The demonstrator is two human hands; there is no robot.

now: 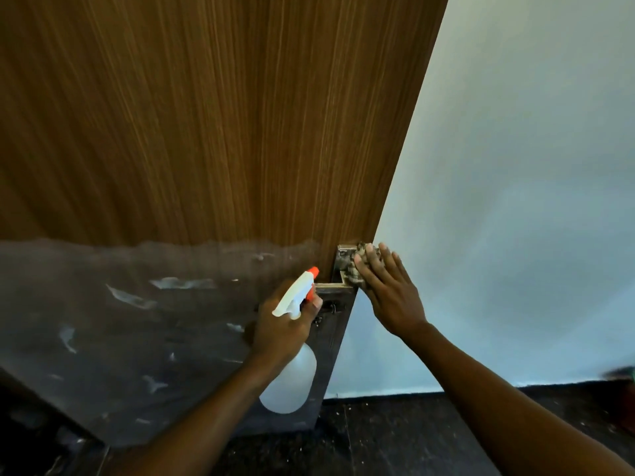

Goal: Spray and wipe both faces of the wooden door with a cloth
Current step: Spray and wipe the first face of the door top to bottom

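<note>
The wooden door (213,115) fills the left and centre of the head view, its brown grain bare above and a dull grey film (103,321) covering its lower part. My left hand (281,328) grips a white spray bottle (292,376) with an orange nozzle, held against the door just below the metal handle (335,286). My right hand (388,293) presses a patterned cloth (357,266) flat against the handle plate at the door's free edge. Most of the cloth is hidden under my fingers.
A pale blue-white wall (515,166) stands to the right of the door edge. The dark floor (378,441) below is speckled with small bits of debris. A blurred dark object (622,376) shows at the far right edge.
</note>
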